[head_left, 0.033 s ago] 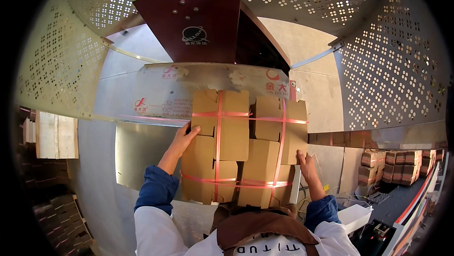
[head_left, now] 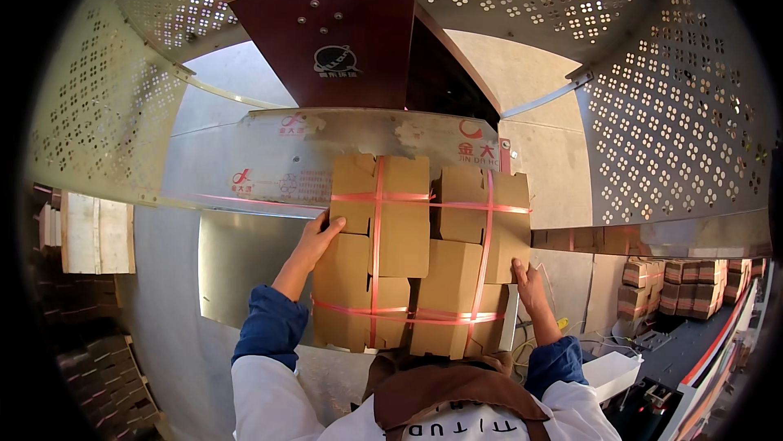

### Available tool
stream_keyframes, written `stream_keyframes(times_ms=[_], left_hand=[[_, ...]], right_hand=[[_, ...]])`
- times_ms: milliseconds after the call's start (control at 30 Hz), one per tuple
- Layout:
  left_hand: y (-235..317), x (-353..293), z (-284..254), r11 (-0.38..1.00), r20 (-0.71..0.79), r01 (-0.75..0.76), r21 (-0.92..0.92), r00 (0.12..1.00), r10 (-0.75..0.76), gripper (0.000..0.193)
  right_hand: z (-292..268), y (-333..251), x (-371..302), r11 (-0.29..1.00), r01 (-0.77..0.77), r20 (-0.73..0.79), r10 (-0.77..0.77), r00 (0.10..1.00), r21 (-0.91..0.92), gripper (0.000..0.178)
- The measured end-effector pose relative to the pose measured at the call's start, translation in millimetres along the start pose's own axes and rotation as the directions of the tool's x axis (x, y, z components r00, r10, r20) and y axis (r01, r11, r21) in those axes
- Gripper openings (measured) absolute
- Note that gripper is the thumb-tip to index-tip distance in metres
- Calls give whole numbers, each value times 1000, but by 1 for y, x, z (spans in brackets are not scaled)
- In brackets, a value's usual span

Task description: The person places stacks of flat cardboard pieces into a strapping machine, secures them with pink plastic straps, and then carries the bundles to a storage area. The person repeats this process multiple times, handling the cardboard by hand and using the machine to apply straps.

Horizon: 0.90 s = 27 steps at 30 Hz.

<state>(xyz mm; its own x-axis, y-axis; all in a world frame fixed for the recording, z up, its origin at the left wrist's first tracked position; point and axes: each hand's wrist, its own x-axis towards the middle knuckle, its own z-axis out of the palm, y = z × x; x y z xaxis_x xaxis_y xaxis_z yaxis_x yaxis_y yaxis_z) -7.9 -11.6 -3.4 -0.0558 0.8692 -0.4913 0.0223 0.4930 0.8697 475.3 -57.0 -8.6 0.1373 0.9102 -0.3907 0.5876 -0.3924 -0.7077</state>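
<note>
In front of my body lies a load of brown flat-folded cardboard cartons (head_left: 400, 237), side by side in two columns. Pink strapping (head_left: 374, 253) runs lengthwise and crosswise over them. My left hand (head_left: 320, 237) is closed on the left edge, its thumb on top and its other fingers hidden beneath. On the opposite edge my right hand (head_left: 525, 282) grips lower down, with only part of its fingers showing. The far end of the load overlaps a metal ledge (head_left: 285, 156) with red print; its underside is hidden.
Beyond the ledge stands a dark red machine panel (head_left: 342, 41). Perforated metal guards (head_left: 677, 115) curve around both sides. Strapped carton stacks (head_left: 681, 286) stand at the right, more brown stacks (head_left: 106, 384) at the lower left. A white tray (head_left: 612, 376) and loose cables (head_left: 591, 346) lie right of me.
</note>
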Motion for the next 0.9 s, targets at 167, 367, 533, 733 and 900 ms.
stream_keyframes(times_ms=[167,367,533,733,900], left_hand=[[-1,2,2,1000,4,-11,-3,1000,11,64],[7,-4,10,1000,-31,0,27,1000,1,60],[15,-5,13,998,-25,49,30,999,-48,59],[0,1,5,998,-174,4,62,985,7,57],[-34,5,-42,808,-47,265,-526,939,-339,63]], right_hand=[[1,5,2,1000,-11,6,11,1000,20,58],[-2,9,4,994,-11,-19,9,1000,-110,63],[-6,2,9,994,-62,54,67,996,-91,69],[-4,35,18,760,-239,177,164,970,605,61],[20,73,33,672,-363,212,299,930,645,61]])
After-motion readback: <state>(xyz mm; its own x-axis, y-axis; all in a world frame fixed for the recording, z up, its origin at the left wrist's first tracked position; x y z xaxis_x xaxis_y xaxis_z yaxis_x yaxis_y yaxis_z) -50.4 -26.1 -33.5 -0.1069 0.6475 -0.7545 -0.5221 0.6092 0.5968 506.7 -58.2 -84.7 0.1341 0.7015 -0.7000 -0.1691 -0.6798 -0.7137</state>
